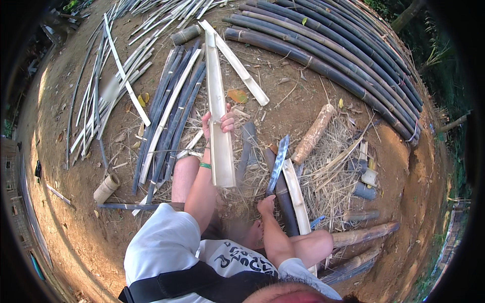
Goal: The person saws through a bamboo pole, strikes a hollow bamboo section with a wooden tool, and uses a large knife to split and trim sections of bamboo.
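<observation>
My left hand (218,122) grips the split slat (217,108) mid-length, long axis running away from me. My right hand (266,203) is closed on the knife (279,162), blade just right of the slat's near end.

free: bare dirt (283,108) ahead | blocked: split strips (166,116) left, bamboo poles (343,55) right

One machete (278,162), one wooden log (313,133), two hands – left (218,122), right (265,204) – one green wristband (204,165)
</observation>
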`<state>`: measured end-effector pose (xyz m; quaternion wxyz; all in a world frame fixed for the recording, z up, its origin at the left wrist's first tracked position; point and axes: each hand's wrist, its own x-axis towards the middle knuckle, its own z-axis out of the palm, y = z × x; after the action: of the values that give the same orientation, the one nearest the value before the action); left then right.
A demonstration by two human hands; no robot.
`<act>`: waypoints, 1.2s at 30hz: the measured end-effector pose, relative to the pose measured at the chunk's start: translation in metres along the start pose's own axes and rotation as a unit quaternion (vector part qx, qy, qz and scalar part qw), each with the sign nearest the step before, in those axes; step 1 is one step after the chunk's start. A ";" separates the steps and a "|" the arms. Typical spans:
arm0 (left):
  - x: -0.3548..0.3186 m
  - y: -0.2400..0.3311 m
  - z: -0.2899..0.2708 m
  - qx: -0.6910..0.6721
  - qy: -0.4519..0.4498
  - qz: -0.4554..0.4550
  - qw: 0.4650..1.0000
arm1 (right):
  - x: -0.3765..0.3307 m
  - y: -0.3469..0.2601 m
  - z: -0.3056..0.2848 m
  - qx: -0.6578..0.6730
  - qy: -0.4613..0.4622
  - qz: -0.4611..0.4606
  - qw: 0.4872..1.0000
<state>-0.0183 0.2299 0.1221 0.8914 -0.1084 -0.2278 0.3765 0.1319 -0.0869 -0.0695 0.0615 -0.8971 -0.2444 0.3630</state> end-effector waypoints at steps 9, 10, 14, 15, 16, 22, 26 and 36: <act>0.009 0.055 0.072 0.841 0.362 0.113 0.386 | 0.016 -0.021 -0.002 -0.044 -0.025 -0.031 0.998; 0.011 0.064 0.076 0.868 0.367 0.146 0.300 | 0.017 -0.027 -0.003 -0.032 -0.027 -0.020 0.999; 0.019 0.108 0.133 0.921 0.342 0.134 0.127 | 0.017 -0.030 0.013 -0.006 -0.006 0.002 1.000; 0.015 0.132 0.138 0.930 0.333 0.132 0.084 | 0.020 -0.027 0.020 -0.005 0.007 -0.002 1.000; 0.007 0.155 0.142 0.936 0.325 0.129 0.039 | 0.019 -0.027 0.022 0.000 -0.001 -0.002 1.000; -0.066 0.206 0.131 0.938 0.342 0.043 0.037 | 0.017 -0.025 0.016 0.021 0.009 -0.004 1.000; -0.092 0.229 0.070 0.895 0.424 -0.029 -0.138 | 0.012 -0.022 0.016 0.038 0.033 -0.021 0.999; 0.069 0.188 -0.156 0.848 0.372 -0.062 0.373 | 0.016 -0.024 0.013 0.048 0.041 -0.073 0.995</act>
<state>-0.0170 0.4061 -0.0598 0.5322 0.5895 0.5588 0.2385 0.1239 -0.0594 -0.0822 0.1408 -0.8869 -0.2889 0.3318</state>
